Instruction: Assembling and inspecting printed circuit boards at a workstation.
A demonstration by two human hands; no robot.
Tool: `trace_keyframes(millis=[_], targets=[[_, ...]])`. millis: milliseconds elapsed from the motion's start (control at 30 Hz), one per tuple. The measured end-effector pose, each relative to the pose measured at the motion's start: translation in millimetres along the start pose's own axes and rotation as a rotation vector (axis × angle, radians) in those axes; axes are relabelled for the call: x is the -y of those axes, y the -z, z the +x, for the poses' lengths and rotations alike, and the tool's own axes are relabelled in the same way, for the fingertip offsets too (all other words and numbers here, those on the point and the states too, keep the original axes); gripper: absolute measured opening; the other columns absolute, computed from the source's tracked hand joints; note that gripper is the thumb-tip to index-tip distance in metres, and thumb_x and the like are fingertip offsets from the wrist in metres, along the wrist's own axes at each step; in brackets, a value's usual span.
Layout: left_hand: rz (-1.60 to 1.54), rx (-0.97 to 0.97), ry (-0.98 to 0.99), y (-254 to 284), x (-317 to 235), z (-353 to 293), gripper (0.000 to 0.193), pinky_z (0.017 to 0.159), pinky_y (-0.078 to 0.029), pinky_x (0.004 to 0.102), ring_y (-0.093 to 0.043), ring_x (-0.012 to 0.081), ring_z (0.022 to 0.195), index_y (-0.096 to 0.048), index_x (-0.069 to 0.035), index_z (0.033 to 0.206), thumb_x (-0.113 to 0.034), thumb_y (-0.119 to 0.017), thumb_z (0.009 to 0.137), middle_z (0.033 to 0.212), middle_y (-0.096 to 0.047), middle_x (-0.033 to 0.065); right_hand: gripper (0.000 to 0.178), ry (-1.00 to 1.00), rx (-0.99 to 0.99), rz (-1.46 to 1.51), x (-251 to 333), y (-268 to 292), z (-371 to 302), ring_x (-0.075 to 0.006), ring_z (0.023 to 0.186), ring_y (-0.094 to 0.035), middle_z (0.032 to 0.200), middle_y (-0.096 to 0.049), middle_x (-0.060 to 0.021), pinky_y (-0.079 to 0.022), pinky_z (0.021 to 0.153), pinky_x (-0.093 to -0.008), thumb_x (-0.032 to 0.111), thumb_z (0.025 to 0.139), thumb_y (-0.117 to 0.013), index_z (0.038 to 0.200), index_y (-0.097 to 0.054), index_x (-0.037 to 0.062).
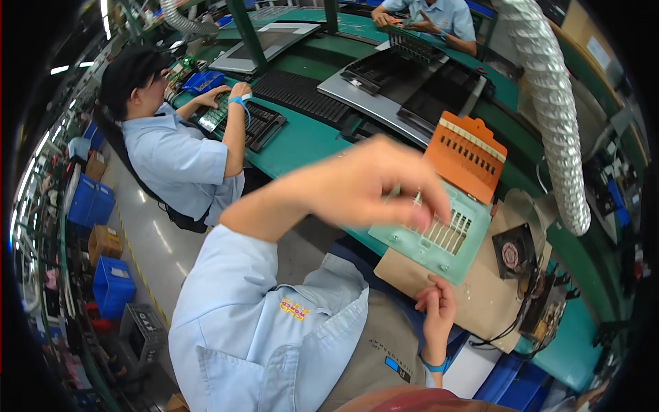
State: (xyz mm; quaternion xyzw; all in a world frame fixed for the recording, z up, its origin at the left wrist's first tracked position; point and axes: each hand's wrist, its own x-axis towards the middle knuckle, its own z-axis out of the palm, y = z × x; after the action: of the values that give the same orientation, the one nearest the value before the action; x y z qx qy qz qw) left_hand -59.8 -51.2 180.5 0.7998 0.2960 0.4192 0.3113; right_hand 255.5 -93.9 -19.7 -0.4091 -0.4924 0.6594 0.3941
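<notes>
A pale green fixture plate [449, 264] with a slotted middle and small metal studs lies on a brown board on the bench in front of me. Its orange hinged lid [473, 147], with a row of dark slots, stands raised at the far side. Over the plate's left part hovers my left hand [377, 182], fingers bent and smeared by motion; whether it holds anything cannot be made out. My right hand [437, 302] is by the plate's near edge, its fingers curled in a pinch. What lies between them is hidden or too small to name.
Right of the plate stand a square black fan [515, 253] and dark cables [525, 312]. A silver flexible duct [549, 103] hangs above. At left a seated co-worker [175, 137] handles a green board; another person [439, 20] works across the bench. Blue bins [113, 285] stand on the floor.
</notes>
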Motion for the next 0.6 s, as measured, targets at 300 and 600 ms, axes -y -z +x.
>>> trace_keyframes(millis=[300, 600], targets=[[-0.346, 0.235, 0.156, -108, 14, -33, 0.013, 0.065, -0.044, 0.0255, -0.057, 0.0121, 0.075, -0.079, -0.005, 0.103, -0.002, -0.077, 0.091, 0.099, -0.073, 0.0029, 0.022, 0.147, 0.019, 0.172, 23, -9, -33, -0.0145, 0.071, -0.062, 0.085, -0.070, -0.0068, -0.050, 0.065, -0.0244, 0.002, 0.104, -0.057, 0.119, -0.072, -0.0018], [-0.448, -0.130, 0.403, -126, 49, -60, 0.043, 0.061, -0.038, 0.0192, -0.050, 0.0084, 0.075, -0.073, -0.004, 0.124, 0.008, -0.074, 0.083, 0.113, -0.069, 0.0045, 0.017, 0.224, -0.019, -0.178, 21, 16, -44, -0.0125, 0.061, -0.056, 0.075, -0.070, -0.0034, -0.045, 0.059, -0.0254, -0.003, 0.098, -0.062, 0.103, -0.078, -0.0019]])
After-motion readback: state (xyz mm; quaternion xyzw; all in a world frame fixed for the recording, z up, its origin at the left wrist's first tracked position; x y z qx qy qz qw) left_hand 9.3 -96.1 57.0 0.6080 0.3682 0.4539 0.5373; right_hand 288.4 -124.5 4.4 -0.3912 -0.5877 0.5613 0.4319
